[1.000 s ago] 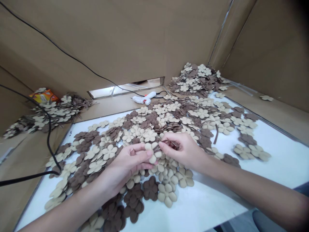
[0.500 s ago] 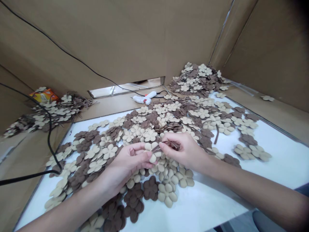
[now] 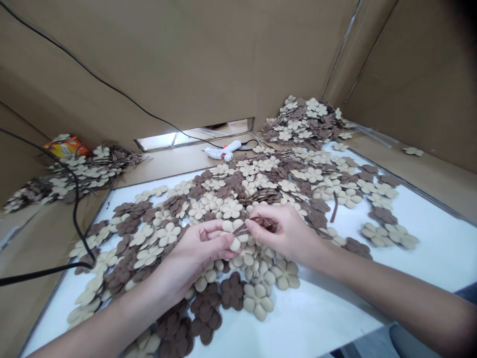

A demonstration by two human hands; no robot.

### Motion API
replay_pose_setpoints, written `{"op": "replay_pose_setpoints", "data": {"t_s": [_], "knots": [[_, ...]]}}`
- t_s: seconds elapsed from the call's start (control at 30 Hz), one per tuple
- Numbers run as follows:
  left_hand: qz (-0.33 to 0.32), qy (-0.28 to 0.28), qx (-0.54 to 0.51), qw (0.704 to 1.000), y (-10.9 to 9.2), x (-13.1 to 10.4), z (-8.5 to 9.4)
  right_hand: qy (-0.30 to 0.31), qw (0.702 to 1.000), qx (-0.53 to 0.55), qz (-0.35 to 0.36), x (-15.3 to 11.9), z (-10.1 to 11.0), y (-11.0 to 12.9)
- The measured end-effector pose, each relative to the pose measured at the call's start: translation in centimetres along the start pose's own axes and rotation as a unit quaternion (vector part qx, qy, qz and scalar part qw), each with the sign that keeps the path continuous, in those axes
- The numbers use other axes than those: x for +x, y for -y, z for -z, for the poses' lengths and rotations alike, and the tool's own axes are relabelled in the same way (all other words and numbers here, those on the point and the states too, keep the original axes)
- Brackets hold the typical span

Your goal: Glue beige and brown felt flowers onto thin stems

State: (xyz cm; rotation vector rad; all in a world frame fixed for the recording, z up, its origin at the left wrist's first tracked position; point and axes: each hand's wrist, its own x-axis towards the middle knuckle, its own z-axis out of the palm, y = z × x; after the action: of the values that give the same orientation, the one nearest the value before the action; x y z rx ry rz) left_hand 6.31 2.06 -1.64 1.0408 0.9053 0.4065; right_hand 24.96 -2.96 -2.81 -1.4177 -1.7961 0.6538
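Between finger and thumb, my left hand (image 3: 208, 243) grips a cream fabric flower (image 3: 235, 243) with rounded petals. A narrow brown checked ribbon (image 3: 241, 229) lies slanted across the flower's face, its lower end beside my left thumb. My right hand (image 3: 283, 231) pinches the ribbon at the flower's right side, and more brown strips show inside its curled fingers. Both hands are close together above a spread of cream and brown fabric flowers (image 3: 232, 291). The palms and the flower's underside are hidden.
A white glue gun (image 3: 223, 151) lies behind the flowers near the cardboard wall (image 3: 186, 64). Flower heaps stand at the back right (image 3: 305, 122) and left (image 3: 89, 171), the latter by an orange packet (image 3: 69, 147). A black cable (image 3: 77, 199) loops at left. Flowers cover much of the white board (image 3: 428, 223).
Almost nothing differs. Both hands keep their hold on the flower and the ribbon, and the view has shifted very slightly.
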Motion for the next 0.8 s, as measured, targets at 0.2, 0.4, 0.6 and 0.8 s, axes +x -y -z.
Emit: {"op": "replay_pose_setpoints", "data": {"t_s": [0.2,0.4,0.6,0.8], "knots": [[-0.005,-0.003,-0.002,1.0,-0.05,-0.15,-0.12,-0.005,1.0,0.004,0.001,-0.06,-0.07,-0.14],[-0.005,-0.014,-0.001,1.0,-0.01,-0.09,-0.15,-0.005,1.0,0.011,-0.002,0.02,-0.11,-0.21],[-0.012,-0.014,-0.002,1.0,0.15,-0.1,0.01,-0.002,1.0,0.023,-0.002,-0.03,-0.22,-0.34],[-0.017,-0.003,0.002,1.0,0.26,-0.06,0.11,-0.002,1.0,0.025,-0.006,-0.07,-0.18,-0.3]]}}
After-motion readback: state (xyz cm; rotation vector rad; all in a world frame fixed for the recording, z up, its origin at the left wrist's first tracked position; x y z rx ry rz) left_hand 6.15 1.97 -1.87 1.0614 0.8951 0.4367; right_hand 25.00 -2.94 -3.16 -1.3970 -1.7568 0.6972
